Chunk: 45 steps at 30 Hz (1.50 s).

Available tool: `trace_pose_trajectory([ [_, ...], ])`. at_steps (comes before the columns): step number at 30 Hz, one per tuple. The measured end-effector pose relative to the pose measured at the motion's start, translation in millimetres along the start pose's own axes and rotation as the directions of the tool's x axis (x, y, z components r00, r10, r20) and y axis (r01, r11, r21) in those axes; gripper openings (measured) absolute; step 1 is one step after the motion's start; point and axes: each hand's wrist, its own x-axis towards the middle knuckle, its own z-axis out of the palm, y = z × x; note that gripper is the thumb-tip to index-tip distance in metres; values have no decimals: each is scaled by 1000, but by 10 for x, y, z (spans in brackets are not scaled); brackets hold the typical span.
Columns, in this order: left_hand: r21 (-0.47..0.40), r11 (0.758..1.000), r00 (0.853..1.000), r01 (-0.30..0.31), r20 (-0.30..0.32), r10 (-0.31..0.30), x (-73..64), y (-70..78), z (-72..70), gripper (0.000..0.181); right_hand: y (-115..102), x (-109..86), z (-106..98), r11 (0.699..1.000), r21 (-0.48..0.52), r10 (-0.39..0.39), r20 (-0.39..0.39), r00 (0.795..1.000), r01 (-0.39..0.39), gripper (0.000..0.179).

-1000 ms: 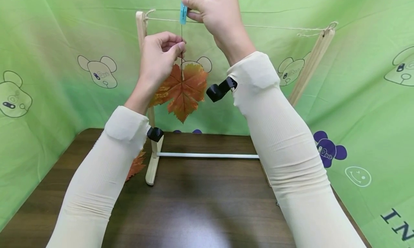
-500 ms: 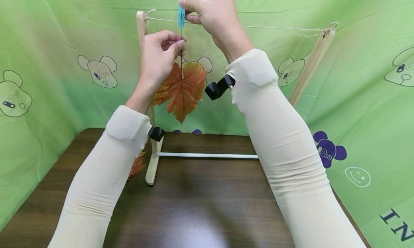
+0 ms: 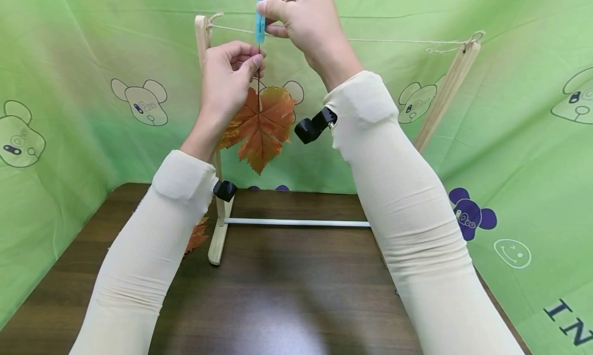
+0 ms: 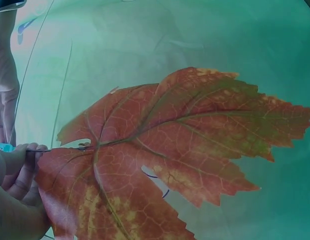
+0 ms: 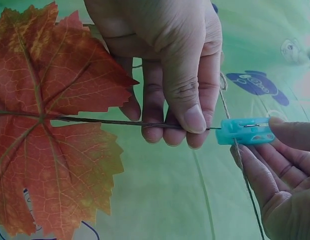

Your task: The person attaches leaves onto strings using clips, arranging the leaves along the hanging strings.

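An orange-red artificial maple leaf (image 3: 266, 131) hangs tip down from its dark stem. My left hand (image 3: 224, 82) pinches that stem between thumb and fingertips. Just above, my right hand (image 3: 315, 28) holds a light-blue clothespin (image 3: 260, 23) upright at the string (image 3: 394, 40). In the right wrist view the stem's end meets the mouth of the clothespin (image 5: 242, 131), and the string (image 5: 251, 187) crosses at the clothespin too. The left wrist view is mostly filled by the leaf (image 4: 160, 135), with the left fingers (image 4: 22, 180) at its stem.
The string is tied between two wooden posts (image 3: 447, 95), joined low down by a white rod (image 3: 296, 222). Another orange leaf (image 3: 196, 237) lies on the brown table (image 3: 278, 293), partly behind the left sleeve. A green printed cloth (image 3: 69, 46) surrounds the table.
The clothespin in my right hand has come down a little and sits closer to my left fingers. The leaf has shifted slightly left and up.
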Motion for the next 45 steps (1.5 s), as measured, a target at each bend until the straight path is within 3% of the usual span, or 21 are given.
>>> trace_pose_trajectory([
  [28,-13,1000,1000,-5,-6,5,-2,8,12,17,22,2,-3,999,-45,-11,24,1000,12,9],
  [45,-26,999,1000,22,-13,-23,4,19,17,19,32,11,-20,998,-63,-7,37,999,9,7],
])
